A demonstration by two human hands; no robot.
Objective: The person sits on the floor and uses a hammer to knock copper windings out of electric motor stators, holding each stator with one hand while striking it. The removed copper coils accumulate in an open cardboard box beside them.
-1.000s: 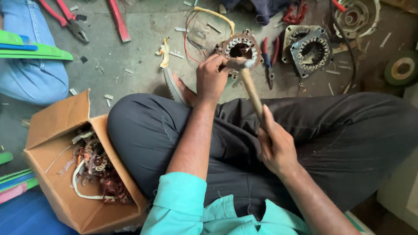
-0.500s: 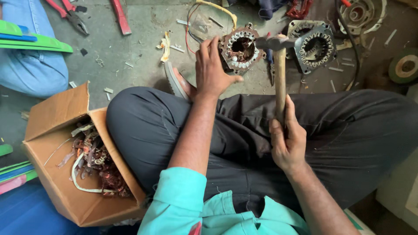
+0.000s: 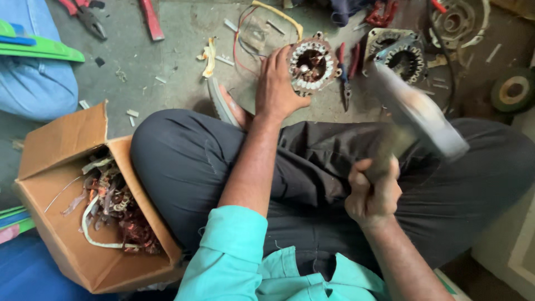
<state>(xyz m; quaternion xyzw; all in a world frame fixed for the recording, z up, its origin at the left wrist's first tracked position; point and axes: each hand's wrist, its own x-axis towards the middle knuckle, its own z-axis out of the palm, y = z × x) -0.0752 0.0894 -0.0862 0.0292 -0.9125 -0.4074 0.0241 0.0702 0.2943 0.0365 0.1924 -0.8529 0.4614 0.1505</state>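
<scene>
I sit cross-legged on a grey floor. My left hand (image 3: 277, 86) holds a round motor stator (image 3: 312, 64) with copper windings against the floor in front of my knees. My right hand (image 3: 372, 192) is shut on the handle of a hammer (image 3: 415, 114). The hammer's head is raised above my right thigh and is blurred by motion. A second stator (image 3: 400, 53) lies on the floor to the right of the first one.
An open cardboard box (image 3: 67, 223) with scrap copper wire stands at my left knee. Red-handled pliers (image 3: 83, 14), a red tool (image 3: 150, 19), wire scraps and metal motor covers (image 3: 454, 19) litter the floor. A roll of tape (image 3: 514, 89) lies far right.
The hammer has swung up from the stator: head on it a second ago, upright half a second ago, now raised toward me and blurred. My left hand stays on the stator.
</scene>
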